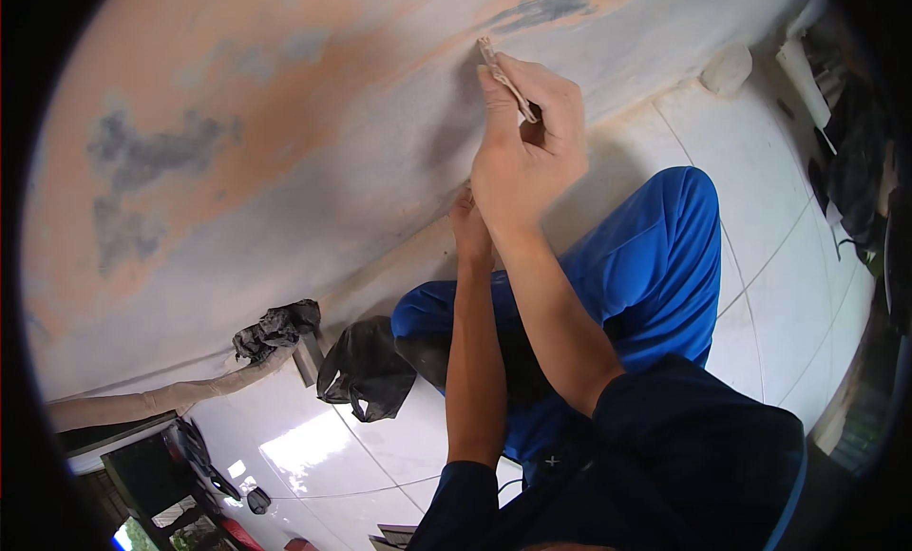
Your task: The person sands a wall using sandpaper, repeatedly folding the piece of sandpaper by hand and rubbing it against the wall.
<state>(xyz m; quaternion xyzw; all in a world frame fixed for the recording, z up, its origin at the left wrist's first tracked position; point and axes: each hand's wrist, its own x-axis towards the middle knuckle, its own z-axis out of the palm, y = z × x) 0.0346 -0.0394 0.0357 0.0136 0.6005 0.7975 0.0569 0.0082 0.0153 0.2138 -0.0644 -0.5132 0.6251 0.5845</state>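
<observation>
My right hand (532,138) is closed in a pinch around a thin, pale-brown folded strip (510,84), dusty-looking and of a kind I cannot make out. The strip's far end is close to the wall (380,152); whether it touches is unclear. Lower down, my left hand (467,223) is by the wall's base, partly covered by my right wrist. Its fingers are mostly hidden, so their grip does not show. Orange and whitish areas mottle the wall, with a dark grey patch (546,9) above my right hand and another grey patch (157,152) farther left.
My bent leg in blue trousers (655,237) rests on the white tiled floor (760,294). A black plastic bag (370,366) and crumpled black plastic (277,330) lie left of me, beside a beige wrapped pipe (180,396). A pale round object (727,69) stands by the wall at right.
</observation>
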